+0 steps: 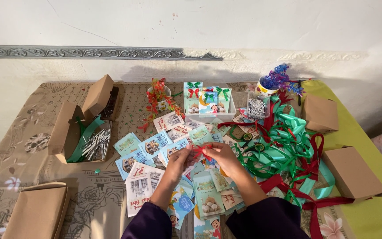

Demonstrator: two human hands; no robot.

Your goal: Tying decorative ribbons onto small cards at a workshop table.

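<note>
A: Near: L hand (178,160) & R hand (217,155) both pinched on small red ribbon (201,150), held above scattered cards (155,146).
B: Knot prob. half-formed, too small to tell. Risk: slips loose if pinch eases. Farther: ribbon tangle (284,146), could snag.

The red ribbon bow (201,151) is mostly covered by the fingertips of the left hand (178,162) and the right hand (221,156), so its shape and how firmly it is pinched cannot be made out. Both dark sleeves (261,220) are cut off by the bottom edge. The cards (208,201) beneath the forearms are partly hidden, and their pictures are too small to read. The brown box (36,212) at lower left runs off the edge. The contents of the open box (94,144) are thin grey pieces, too small to identify.
</note>
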